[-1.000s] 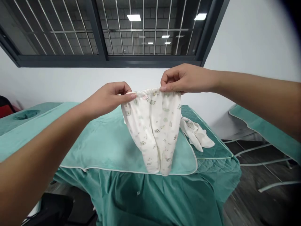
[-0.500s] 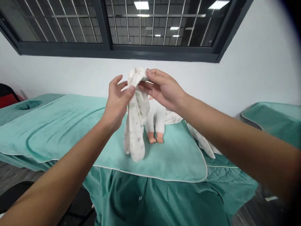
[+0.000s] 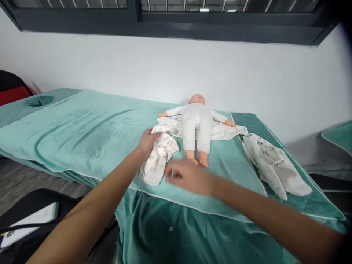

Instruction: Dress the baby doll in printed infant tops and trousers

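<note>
- Because a slim white device with a black cable [image 3: 30, 223] lies on the black seat by the left forearm, a low elbow could snag the cable and pull the device off.
- The left hand [image 3: 148, 141] is closed on the upper end of a small white cotton garment with a faint print [image 3: 158, 159], which lies crumpled on the pale green plush sheet [image 3: 82, 121] near its front edge. With the grip at one end only, the folds could twist, or the lower end could slide over that edge.
- The garment's top meets the printed white cloth [image 3: 229, 132] spread beneath the doll; where one ends and the other begins I cannot tell, so a pull might drag both.
- The right hand [image 3: 191, 178], apart from the left, hangs blurred before the doll's feet, fingers loosely bent and seemingly holding nothing. Swung carelessly, it could knock those feet.
- The peach-limbed doll in a white cloth body [image 3: 197, 117] lies on its back, arms spread; a tug on the cloth underneath could shift it.
- Rightmost, a bunched white cloth [image 3: 275, 165] lies near the right forearm, whose sweep could push it away.
</note>
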Tool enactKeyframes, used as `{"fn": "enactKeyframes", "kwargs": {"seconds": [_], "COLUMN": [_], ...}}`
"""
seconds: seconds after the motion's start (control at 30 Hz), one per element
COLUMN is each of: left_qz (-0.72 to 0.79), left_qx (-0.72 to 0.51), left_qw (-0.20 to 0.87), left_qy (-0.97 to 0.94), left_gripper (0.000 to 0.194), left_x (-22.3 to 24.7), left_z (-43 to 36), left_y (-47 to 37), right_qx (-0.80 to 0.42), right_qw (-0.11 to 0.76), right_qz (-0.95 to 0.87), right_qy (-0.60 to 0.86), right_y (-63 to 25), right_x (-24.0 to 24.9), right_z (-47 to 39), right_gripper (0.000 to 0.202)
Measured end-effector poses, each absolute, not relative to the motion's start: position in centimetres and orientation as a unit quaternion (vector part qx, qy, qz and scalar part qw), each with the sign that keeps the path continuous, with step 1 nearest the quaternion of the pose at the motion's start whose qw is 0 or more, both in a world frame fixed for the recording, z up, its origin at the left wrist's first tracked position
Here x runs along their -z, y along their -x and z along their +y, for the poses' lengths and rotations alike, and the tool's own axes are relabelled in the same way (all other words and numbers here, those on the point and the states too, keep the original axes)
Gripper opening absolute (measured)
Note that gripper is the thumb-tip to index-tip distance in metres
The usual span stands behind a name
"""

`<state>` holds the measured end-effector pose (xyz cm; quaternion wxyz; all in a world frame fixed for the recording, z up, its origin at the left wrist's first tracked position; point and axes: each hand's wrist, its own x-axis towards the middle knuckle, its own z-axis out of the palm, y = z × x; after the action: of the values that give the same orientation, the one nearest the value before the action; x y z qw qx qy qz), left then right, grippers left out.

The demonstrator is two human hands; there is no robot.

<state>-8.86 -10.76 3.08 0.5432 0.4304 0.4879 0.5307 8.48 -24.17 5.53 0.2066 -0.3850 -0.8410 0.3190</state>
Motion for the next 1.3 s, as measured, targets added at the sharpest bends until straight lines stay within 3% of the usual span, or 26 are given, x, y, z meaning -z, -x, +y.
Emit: {"fn": "enactKeyframes", "kwargs": {"seconds": [0.1, 0.23, 0.43, 0.73, 0.87, 1.03, 1.17, 1.3], "left_qz": [0.489, 0.441, 0.488, 0.471, 0.473, 0.500, 0.527, 0.540], "left_qx": [-0.530, -0.546, -0.528, -0.542, -0.547, -0.533, -0.531, -0.517], "left_qw": [0.554, 0.540, 0.462, 0.441, 0.442, 0.421, 0.396, 0.391], "left_qy": [-0.417, -0.464, -0.519, -0.539, -0.531, -0.537, -0.532, -0.537], "left_gripper": [0.064, 0.059, 0.045, 0.040, 0.039, 0.039, 0.039, 0.040], "left_x": [-3.3, -2.3, 0.9, 1.3, 1.0, 0.5, 0.2, -0.2], "left_z": [-9.7, -9.3, -9.8, -10.2, -10.8, -11.0, -11.1, -11.3], "left_y": [7.3, 5.6, 7.1, 7.5, 7.5, 7.7, 7.5, 7.4], "right_qx": [-0.314, -0.252, -0.389, -0.571, -0.603, -0.614, -0.543, -0.424], "right_qw": [0.088, -0.042, 0.050, 0.115, 0.205, 0.349, 0.486, 0.671], "right_qz": [-0.868, -0.845, -0.774, -0.686, -0.660, -0.591, -0.543, -0.394], "right_qy": [0.374, 0.470, 0.497, 0.436, 0.398, 0.390, 0.417, 0.464], "right_y": [-6.4, -4.3, -5.8, -8.4, -9.3, -13.1, -18.3, -23.1], "right_x": [0.3, 7.3, 9.2, 12.3, 11.0, 2.4, -3.1, -3.9], "right_z": [-30.5, -35.0, -35.9, -37.0, -36.4, -32.3, -25.8, -16.2], "right_gripper": [0.016, 0.035, 0.013, 0.016, 0.009, 0.004, 0.009, 0.021]}}
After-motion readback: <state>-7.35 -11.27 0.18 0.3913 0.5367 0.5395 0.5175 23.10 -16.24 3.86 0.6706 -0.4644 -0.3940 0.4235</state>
